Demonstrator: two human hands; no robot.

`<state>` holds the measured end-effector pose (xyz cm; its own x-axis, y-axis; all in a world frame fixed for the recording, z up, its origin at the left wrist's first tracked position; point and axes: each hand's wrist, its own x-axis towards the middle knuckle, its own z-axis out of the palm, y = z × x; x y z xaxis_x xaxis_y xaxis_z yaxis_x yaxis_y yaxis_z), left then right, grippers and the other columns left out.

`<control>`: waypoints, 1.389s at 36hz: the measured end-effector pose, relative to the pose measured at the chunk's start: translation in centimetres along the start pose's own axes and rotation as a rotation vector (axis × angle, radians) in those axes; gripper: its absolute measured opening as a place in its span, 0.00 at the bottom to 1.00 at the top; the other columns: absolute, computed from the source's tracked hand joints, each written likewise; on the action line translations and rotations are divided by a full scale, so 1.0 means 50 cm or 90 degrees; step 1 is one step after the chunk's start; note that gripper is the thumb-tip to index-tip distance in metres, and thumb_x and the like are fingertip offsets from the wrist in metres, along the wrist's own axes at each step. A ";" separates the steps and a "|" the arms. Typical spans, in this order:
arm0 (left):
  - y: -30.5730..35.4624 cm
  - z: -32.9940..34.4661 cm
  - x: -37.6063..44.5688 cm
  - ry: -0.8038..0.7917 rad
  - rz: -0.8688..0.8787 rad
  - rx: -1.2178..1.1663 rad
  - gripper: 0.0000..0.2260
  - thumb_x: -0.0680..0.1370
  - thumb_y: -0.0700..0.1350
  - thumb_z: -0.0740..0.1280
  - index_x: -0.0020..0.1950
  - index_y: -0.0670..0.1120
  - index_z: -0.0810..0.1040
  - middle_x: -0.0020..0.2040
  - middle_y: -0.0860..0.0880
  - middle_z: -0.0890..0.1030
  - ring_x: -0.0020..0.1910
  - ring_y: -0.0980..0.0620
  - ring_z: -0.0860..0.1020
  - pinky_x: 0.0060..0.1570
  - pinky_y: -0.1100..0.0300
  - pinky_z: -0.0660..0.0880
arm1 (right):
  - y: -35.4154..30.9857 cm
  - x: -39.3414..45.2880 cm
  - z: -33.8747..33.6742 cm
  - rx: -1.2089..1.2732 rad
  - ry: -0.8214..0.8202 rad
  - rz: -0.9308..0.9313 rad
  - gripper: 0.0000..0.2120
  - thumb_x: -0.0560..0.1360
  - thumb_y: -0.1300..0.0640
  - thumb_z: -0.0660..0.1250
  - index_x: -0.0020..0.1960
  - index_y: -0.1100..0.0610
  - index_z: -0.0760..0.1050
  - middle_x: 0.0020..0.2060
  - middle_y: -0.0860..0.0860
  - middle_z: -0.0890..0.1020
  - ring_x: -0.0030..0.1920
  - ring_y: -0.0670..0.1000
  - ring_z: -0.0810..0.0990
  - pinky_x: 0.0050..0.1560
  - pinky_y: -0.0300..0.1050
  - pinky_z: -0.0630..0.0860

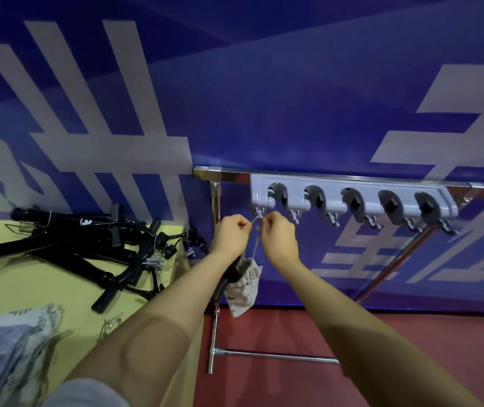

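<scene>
While the drawstring [256, 243] is pinched from both sides, it cannot be told whether its loop is seated on the hook [259, 213].

Item 1, centre of the frame: left hand [230, 233], fingers curled, cord pinched between thumb and fingertips just left of the hook.
Item 2, centre: right hand [278, 236], curled likewise, the same cord pinched just right of the hook.
Item 3, below the left wrist: patterned cloth pouch [243, 284], hung by its cord in front of the chrome upright [215, 333]; something dark is seen at its mouth and cannot be identified.
Item 4, centre right: grey holder [334, 185] with five clamps and small hooks beneath, fixed on a chrome rail [234, 174].
Item 5, left: black hangers [73, 248] heaped on the yellow table [29, 289].

Hazards judged:
- The hook is small and the cord thin; the loop could be passed beside the tip rather than over it, and the pouch would drop to the red floor [293, 386] once released.
- If both pinches are let go together before the weight is tested, a half-caught loop could slide off.
- The hook is partly hidden by the fingers, so the seating is likely to be misjudged by eye.
- A downward tug could be taken by the light stand, which might shift.
</scene>
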<state>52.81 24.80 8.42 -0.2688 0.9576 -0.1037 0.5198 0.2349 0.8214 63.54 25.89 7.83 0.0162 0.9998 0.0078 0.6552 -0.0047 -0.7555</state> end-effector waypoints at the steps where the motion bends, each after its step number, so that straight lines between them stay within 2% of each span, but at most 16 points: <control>1: 0.001 -0.002 -0.001 0.001 0.006 0.012 0.07 0.77 0.40 0.64 0.41 0.46 0.79 0.39 0.47 0.81 0.44 0.44 0.80 0.48 0.51 0.78 | 0.002 -0.001 0.000 -0.008 -0.006 0.006 0.09 0.81 0.58 0.56 0.53 0.61 0.73 0.44 0.56 0.79 0.41 0.56 0.76 0.33 0.45 0.68; 3: -0.005 -0.010 -0.006 0.004 0.012 0.037 0.06 0.78 0.40 0.62 0.43 0.46 0.77 0.41 0.48 0.80 0.45 0.46 0.79 0.47 0.54 0.76 | 0.005 -0.012 0.003 -0.030 -0.030 0.019 0.09 0.80 0.58 0.56 0.50 0.60 0.73 0.41 0.55 0.77 0.38 0.56 0.74 0.28 0.43 0.62; 6: -0.026 -0.026 -0.025 -0.001 0.012 0.069 0.05 0.78 0.40 0.61 0.48 0.43 0.77 0.46 0.46 0.81 0.48 0.46 0.78 0.49 0.53 0.75 | 0.011 -0.039 0.016 -0.050 -0.063 0.035 0.08 0.80 0.58 0.56 0.44 0.59 0.70 0.40 0.55 0.76 0.37 0.56 0.72 0.28 0.43 0.60; 14: -0.102 -0.102 -0.091 -0.011 0.018 0.098 0.06 0.78 0.39 0.61 0.51 0.42 0.76 0.51 0.44 0.81 0.52 0.45 0.77 0.51 0.54 0.73 | -0.032 -0.105 0.065 -0.030 -0.099 0.017 0.06 0.78 0.58 0.58 0.43 0.56 0.71 0.41 0.56 0.78 0.40 0.59 0.76 0.36 0.47 0.67; 18: -0.155 -0.163 -0.123 0.011 0.011 0.082 0.06 0.78 0.39 0.62 0.50 0.42 0.77 0.49 0.43 0.81 0.50 0.45 0.78 0.51 0.55 0.73 | -0.076 -0.156 0.111 -0.028 -0.120 -0.003 0.08 0.77 0.60 0.58 0.45 0.58 0.75 0.38 0.53 0.78 0.40 0.55 0.77 0.40 0.46 0.70; 20: -0.189 -0.194 -0.139 0.019 0.005 0.078 0.06 0.78 0.40 0.62 0.50 0.42 0.78 0.49 0.44 0.82 0.50 0.45 0.79 0.51 0.55 0.74 | -0.093 -0.183 0.145 -0.014 -0.124 -0.008 0.08 0.77 0.60 0.59 0.45 0.58 0.75 0.38 0.54 0.80 0.41 0.57 0.80 0.43 0.49 0.75; 23: -0.228 -0.235 -0.163 0.026 -0.006 0.079 0.06 0.78 0.41 0.62 0.50 0.42 0.78 0.49 0.44 0.82 0.50 0.45 0.79 0.47 0.60 0.71 | -0.113 -0.220 0.192 -0.019 -0.134 -0.004 0.07 0.77 0.59 0.59 0.42 0.57 0.74 0.38 0.56 0.80 0.41 0.59 0.80 0.42 0.51 0.75; 29: -0.344 -0.367 -0.224 0.030 -0.037 0.073 0.06 0.78 0.42 0.62 0.49 0.45 0.78 0.49 0.44 0.82 0.49 0.43 0.79 0.48 0.56 0.74 | -0.177 -0.318 0.323 -0.028 -0.144 -0.015 0.07 0.76 0.60 0.61 0.46 0.58 0.77 0.44 0.58 0.83 0.47 0.59 0.80 0.44 0.49 0.74; 33: -0.433 -0.456 -0.259 0.035 -0.064 0.076 0.06 0.79 0.41 0.60 0.51 0.44 0.77 0.50 0.46 0.81 0.49 0.46 0.77 0.48 0.57 0.72 | -0.228 -0.379 0.416 -0.007 -0.177 -0.043 0.06 0.77 0.60 0.61 0.45 0.56 0.77 0.39 0.55 0.82 0.43 0.58 0.82 0.46 0.53 0.79; 37: -0.509 -0.520 -0.284 0.035 -0.092 0.069 0.07 0.79 0.38 0.60 0.52 0.42 0.77 0.50 0.45 0.80 0.49 0.46 0.77 0.48 0.57 0.71 | -0.265 -0.422 0.496 0.015 -0.215 -0.078 0.06 0.76 0.64 0.62 0.47 0.59 0.77 0.37 0.52 0.78 0.36 0.52 0.77 0.40 0.47 0.74; 39: -0.549 -0.558 -0.293 0.034 -0.110 0.063 0.08 0.78 0.36 0.58 0.53 0.40 0.76 0.52 0.42 0.79 0.51 0.43 0.77 0.48 0.57 0.72 | -0.287 -0.439 0.540 0.016 -0.239 -0.088 0.08 0.76 0.65 0.60 0.50 0.60 0.78 0.38 0.53 0.78 0.37 0.54 0.78 0.42 0.50 0.75; 41: -0.579 -0.582 -0.299 0.033 -0.135 0.064 0.09 0.78 0.36 0.58 0.54 0.39 0.75 0.52 0.41 0.79 0.50 0.42 0.77 0.46 0.56 0.73 | -0.303 -0.451 0.569 0.000 -0.260 -0.103 0.10 0.76 0.65 0.59 0.53 0.59 0.78 0.41 0.55 0.80 0.41 0.58 0.80 0.46 0.52 0.77; 43: -0.609 -0.606 -0.301 0.030 -0.143 0.079 0.08 0.78 0.37 0.60 0.54 0.37 0.75 0.52 0.39 0.79 0.50 0.40 0.77 0.46 0.55 0.72 | -0.322 -0.459 0.599 -0.036 -0.289 -0.132 0.13 0.78 0.63 0.58 0.58 0.58 0.77 0.51 0.56 0.82 0.49 0.57 0.80 0.51 0.47 0.75; 46: -0.646 -0.628 -0.301 0.006 -0.162 0.141 0.08 0.79 0.38 0.61 0.54 0.36 0.75 0.51 0.38 0.78 0.50 0.38 0.76 0.44 0.54 0.72 | -0.337 -0.456 0.642 -0.093 -0.364 -0.196 0.17 0.79 0.64 0.56 0.66 0.56 0.72 0.63 0.57 0.76 0.61 0.58 0.75 0.60 0.48 0.71; 48: -0.667 -0.633 -0.297 -0.022 -0.184 0.224 0.12 0.79 0.43 0.62 0.57 0.36 0.75 0.55 0.35 0.77 0.53 0.37 0.75 0.49 0.50 0.73 | -0.335 -0.451 0.670 -0.149 -0.410 -0.234 0.21 0.80 0.64 0.55 0.71 0.55 0.67 0.67 0.57 0.71 0.65 0.60 0.70 0.65 0.52 0.68; 50: -0.682 -0.632 -0.294 -0.052 -0.220 0.313 0.19 0.78 0.49 0.63 0.63 0.38 0.71 0.63 0.36 0.72 0.62 0.38 0.70 0.60 0.47 0.69 | -0.335 -0.443 0.694 -0.205 -0.440 -0.261 0.23 0.80 0.64 0.55 0.74 0.53 0.62 0.71 0.56 0.67 0.67 0.61 0.66 0.66 0.54 0.66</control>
<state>13.42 -2.57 -0.34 -0.4353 0.8173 -0.3774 0.7325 0.5653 0.3794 25.97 4.40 -2.42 -0.6625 0.7096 -0.2401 0.6926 0.4581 -0.5572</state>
